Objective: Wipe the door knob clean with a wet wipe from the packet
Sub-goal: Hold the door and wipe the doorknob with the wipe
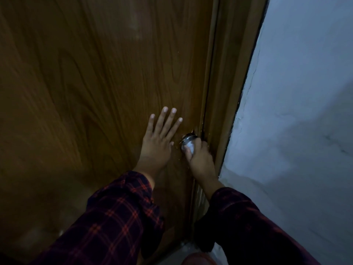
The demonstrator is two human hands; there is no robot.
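Note:
A round silver door knob (pixel 188 139) sticks out near the right edge of a brown wooden door (pixel 91 77). My right hand (pixel 199 159) is wrapped around the knob from below, pressing a white wet wipe (pixel 189 147) against its face. My left hand (pixel 159 138) lies flat on the door just left of the knob, fingers spread and holding nothing. The wipe packet is not in view.
The wooden door frame (pixel 229 92) runs along the right of the door, and a pale rough wall (pixel 298 111) stands beyond it. Both forearms wear dark red-checked sleeves (pixel 118 217). The scene is dim.

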